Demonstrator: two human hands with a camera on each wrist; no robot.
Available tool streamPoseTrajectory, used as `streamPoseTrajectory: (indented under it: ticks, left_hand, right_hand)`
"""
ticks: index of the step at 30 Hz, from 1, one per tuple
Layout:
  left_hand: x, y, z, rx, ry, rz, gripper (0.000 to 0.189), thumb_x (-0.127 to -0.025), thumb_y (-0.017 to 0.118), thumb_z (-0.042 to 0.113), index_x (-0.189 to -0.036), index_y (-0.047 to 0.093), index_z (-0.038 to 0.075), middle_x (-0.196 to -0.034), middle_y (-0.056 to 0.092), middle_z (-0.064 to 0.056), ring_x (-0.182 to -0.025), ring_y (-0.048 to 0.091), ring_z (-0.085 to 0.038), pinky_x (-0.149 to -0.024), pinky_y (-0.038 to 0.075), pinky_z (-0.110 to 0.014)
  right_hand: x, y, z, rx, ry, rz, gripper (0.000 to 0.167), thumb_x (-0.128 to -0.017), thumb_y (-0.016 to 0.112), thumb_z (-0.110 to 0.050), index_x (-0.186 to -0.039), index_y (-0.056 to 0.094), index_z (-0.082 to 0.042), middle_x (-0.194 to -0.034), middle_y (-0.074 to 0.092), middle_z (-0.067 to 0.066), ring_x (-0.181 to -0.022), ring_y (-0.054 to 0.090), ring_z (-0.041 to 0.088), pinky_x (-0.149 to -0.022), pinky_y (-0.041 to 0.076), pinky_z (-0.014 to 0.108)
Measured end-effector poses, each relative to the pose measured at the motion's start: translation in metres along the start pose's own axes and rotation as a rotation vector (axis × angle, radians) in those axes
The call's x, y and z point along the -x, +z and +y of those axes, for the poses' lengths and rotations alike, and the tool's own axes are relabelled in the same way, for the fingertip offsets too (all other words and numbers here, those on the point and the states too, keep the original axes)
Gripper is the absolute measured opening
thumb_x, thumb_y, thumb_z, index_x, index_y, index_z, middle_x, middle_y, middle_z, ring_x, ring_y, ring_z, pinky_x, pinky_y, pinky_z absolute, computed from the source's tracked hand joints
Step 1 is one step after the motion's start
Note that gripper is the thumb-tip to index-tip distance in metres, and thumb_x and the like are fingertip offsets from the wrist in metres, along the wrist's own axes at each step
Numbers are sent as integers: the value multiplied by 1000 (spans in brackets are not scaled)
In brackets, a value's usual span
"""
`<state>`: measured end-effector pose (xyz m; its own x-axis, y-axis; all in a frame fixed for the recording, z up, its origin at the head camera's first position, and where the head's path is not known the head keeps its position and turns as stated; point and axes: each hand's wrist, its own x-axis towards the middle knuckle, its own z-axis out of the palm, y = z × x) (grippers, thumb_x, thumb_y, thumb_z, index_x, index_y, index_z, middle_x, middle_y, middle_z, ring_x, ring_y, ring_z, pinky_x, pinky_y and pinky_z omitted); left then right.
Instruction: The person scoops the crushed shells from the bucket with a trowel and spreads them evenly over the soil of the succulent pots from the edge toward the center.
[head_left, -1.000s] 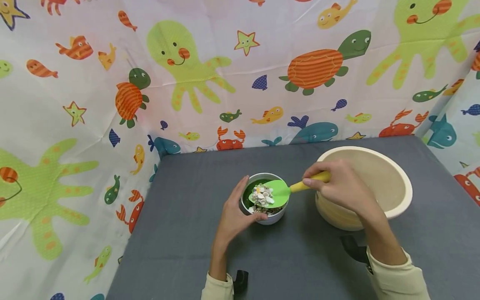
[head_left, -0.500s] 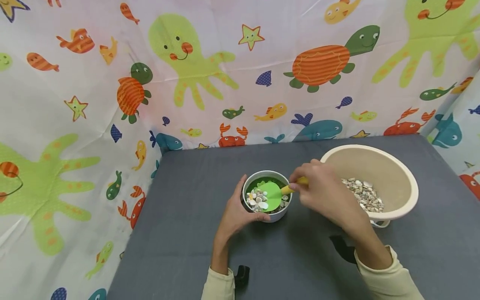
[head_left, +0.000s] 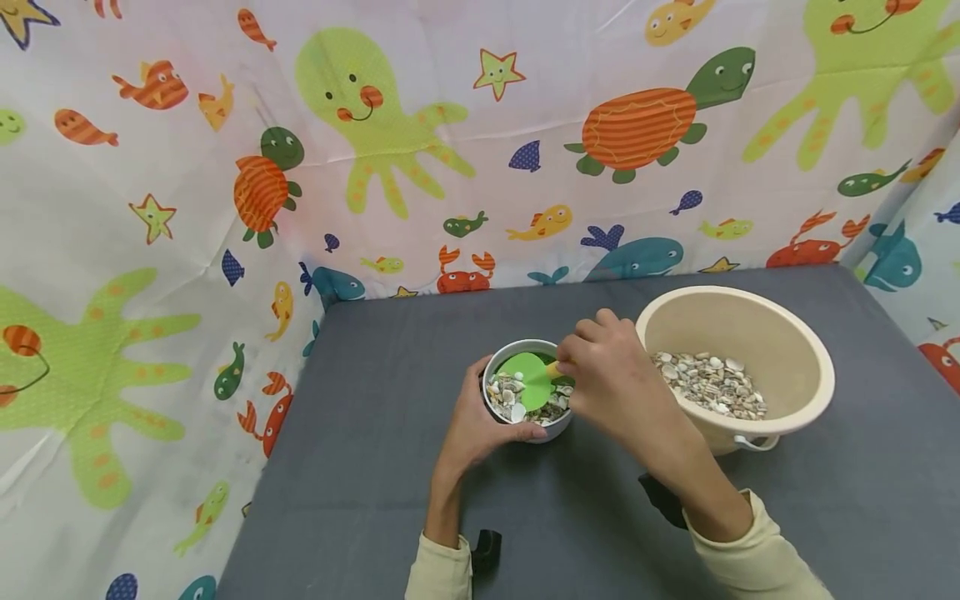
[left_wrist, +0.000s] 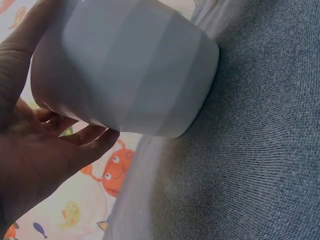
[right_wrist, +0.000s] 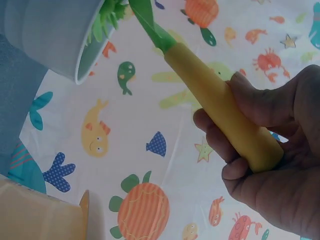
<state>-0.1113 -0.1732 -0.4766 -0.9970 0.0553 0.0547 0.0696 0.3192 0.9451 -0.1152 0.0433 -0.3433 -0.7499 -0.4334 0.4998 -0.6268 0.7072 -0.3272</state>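
Observation:
My left hand point(head_left: 471, 427) grips a small white pot point(left_wrist: 135, 65), thumb in front and fingers round its left side. The pot stands on the grey cloth. In it are small seashells point(head_left: 507, 403) and, seen in the right wrist view, a green leafy plant point(right_wrist: 106, 17). With my right hand point(head_left: 611, 379) I hold a toy trowel by its yellow handle point(right_wrist: 220, 102). Its green blade point(head_left: 528, 377) is tilted down inside the pot, over the shells; the tip is hard to make out.
To the right of the pot stands a cream tub point(head_left: 819, 371) with a white handle point(head_left: 756, 443). Many seashells point(head_left: 712, 385) lie in its bottom. A sea-animal printed curtain point(head_left: 420, 167) hangs behind and to the left of the grey-covered table point(head_left: 360, 467).
The trowel has gone from above the pot, with a heap of shells on it, down and tilted into the pot. Shells have slid off. My right hand moved left; my left hand stayed.

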Motion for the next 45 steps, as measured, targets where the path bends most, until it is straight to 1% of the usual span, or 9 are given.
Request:
streamPoseTrajectory:
  ticks: [12, 18, 27, 31, 35, 38, 41, 43, 45]
  left_hand:
    - [2, 2, 1, 19, -10, 38, 120, -61, 104, 37, -155, 32, 16, -145, 51, -3, -125, 54, -18, -107, 49, -41]
    - [5, 7, 5, -32, -25, 90, 119, -59, 105, 34, -151, 33, 12, -144, 49, -6, -123, 56, -17, -106, 51, -38]
    - [9, 12, 12, -110, -45, 172, 114, -57, 106, 26, -143, 35, 7, -141, 46, -11, -125, 55, -21, -108, 49, -42]
    - [10, 12, 10, -149, -17, 186, 112, -55, 107, 25, -140, 37, 6, -139, 46, -12, -126, 55, -22, -108, 48, -41]
    - [7, 6, 8, -177, 36, 146, 110, -56, 106, 26, -139, 38, 4, -139, 47, -13, -126, 55, -23, -107, 50, -39]
    - [2, -3, 7, -194, 55, 74, 117, -58, 105, 22, -148, 34, 2, -141, 47, -15, -125, 54, -25, -103, 53, -42]
    - [-5, -14, 5, -245, 56, -5, 128, -59, 105, 21, -161, 28, 6, -141, 47, -16, -124, 52, -26, -103, 52, -46]
    - [-8, -20, 2, -276, 62, -49, 129, -59, 105, 23, -163, 30, 10, -141, 48, -16, -124, 51, -26, -106, 50, -48]
    - [-9, -23, 0, -271, 59, -75, 127, -57, 105, 23, -161, 34, 11, -141, 49, -14, -124, 51, -25, -109, 48, -48]
  right_hand:
    - [-1, 5, -9, 88, -19, 41, 10, -79, 81, 5, -87, 79, 0, -77, 67, 10, -77, 47, 25, -73, 42, 37]
    - [-2, 7, -15, 146, -53, 70, 13, -76, 81, 6, -86, 78, 1, -78, 66, 11, -78, 48, 26, -72, 43, 38]
    - [1, 9, -18, 174, -109, 109, 20, -72, 70, 10, -88, 78, 2, -78, 67, 12, -78, 49, 26, -71, 43, 37]
    - [3, 9, -17, 204, -137, 132, 16, -75, 70, 9, -88, 77, 3, -77, 65, 12, -77, 48, 28, -69, 42, 37]
    - [3, 7, -16, 230, -183, 167, 11, -81, 70, 6, -89, 77, 3, -77, 64, 12, -77, 48, 28, -69, 41, 37]
    - [2, 6, -13, 233, -233, 206, 9, -84, 70, 5, -89, 77, 4, -77, 64, 13, -76, 47, 29, -68, 41, 38]
    - [2, 6, -10, 215, -282, 256, 7, -85, 69, 6, -87, 76, 4, -75, 63, 13, -74, 45, 29, -67, 40, 38]
    - [3, 7, -9, 192, -307, 289, 7, -85, 68, 6, -85, 74, 4, -74, 63, 13, -73, 45, 29, -66, 39, 39]
    - [4, 7, -7, 162, -319, 301, 9, -84, 66, 8, -85, 74, 3, -74, 62, 12, -74, 46, 28, -66, 39, 38]
